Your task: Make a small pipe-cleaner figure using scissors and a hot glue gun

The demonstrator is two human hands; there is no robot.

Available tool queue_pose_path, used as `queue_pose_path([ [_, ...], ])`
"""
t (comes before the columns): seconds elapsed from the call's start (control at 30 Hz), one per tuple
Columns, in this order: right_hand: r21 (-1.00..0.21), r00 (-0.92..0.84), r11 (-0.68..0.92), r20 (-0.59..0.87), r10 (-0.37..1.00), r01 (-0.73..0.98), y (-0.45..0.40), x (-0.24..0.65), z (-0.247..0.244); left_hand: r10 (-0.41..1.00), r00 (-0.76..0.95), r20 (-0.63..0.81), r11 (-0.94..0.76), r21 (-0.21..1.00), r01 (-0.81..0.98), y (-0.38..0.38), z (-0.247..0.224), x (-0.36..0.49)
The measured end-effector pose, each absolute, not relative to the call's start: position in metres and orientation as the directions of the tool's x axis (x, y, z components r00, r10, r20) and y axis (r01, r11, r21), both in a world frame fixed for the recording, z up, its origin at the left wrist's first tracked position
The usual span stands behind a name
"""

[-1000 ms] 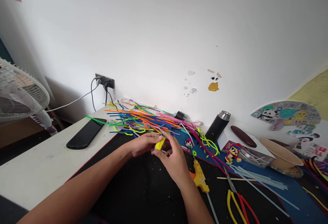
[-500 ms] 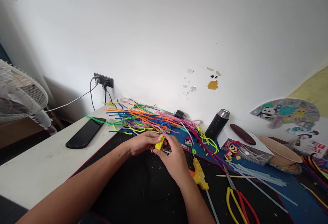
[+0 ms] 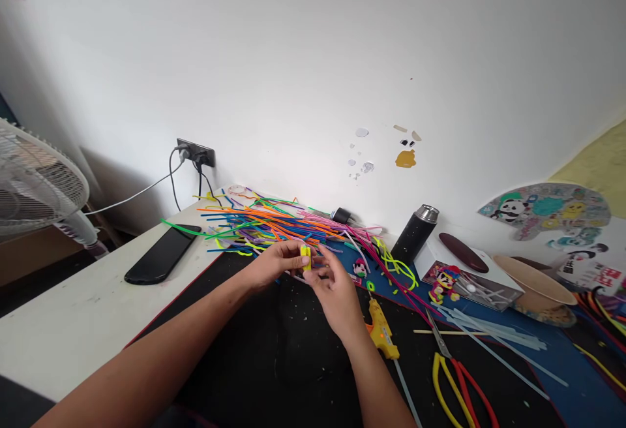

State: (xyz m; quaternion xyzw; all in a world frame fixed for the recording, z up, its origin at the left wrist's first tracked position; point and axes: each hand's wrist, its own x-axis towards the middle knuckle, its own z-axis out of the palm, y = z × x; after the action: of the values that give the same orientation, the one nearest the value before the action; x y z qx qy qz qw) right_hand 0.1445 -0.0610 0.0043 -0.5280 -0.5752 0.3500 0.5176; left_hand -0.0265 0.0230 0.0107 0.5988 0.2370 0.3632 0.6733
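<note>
A small yellow piece (image 3: 306, 257) is held up between my two hands, over the far part of the black mat (image 3: 254, 350). My left hand (image 3: 278, 263) pinches it from the left with thumb and fingers. From the right, my right hand (image 3: 333, 288) has its fingertips closed on its lower end. Just beyond the hands lies a heap of coloured pipe cleaners (image 3: 274, 222). A yellow glue gun (image 3: 382, 330) rests right of my right hand, with a small green ring (image 3: 370, 286) above its nozzle.
Scissors (image 3: 454, 376) with red and yellow handles lie at the right, near clear glue sticks (image 3: 493, 330). Behind stand a black flask (image 3: 415, 235), a small figure (image 3: 444, 283) and a bowl (image 3: 533, 280). A phone (image 3: 163, 255) lies left; a fan (image 3: 39, 180) stands beyond.
Both hands have risen slightly, and the yellow piece has turned more upright and shows less of its length. The view has shifted a little.
</note>
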Motion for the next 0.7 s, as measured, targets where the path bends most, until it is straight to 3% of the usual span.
queue_pose_path([
  [0.2,-0.972,0.155,0.161,0.188,0.97,0.171,-0.058,0.148,0.004,0.778,0.595,0.203,-0.079,0.971,-0.227,0.019,0.012,-0.02],
  [0.47,-0.978,0.129,0.169,0.184,0.975,0.119,-0.059,0.146,0.005,0.727,0.644,0.239,-0.111,0.966,-0.233,0.012,0.007,-0.013],
  [0.7,-0.984,0.067,0.166,0.17,0.983,0.061,-0.058,0.147,0.005,0.716,0.624,0.313,-0.263,0.949,-0.174,0.01,0.011,-0.015],
])
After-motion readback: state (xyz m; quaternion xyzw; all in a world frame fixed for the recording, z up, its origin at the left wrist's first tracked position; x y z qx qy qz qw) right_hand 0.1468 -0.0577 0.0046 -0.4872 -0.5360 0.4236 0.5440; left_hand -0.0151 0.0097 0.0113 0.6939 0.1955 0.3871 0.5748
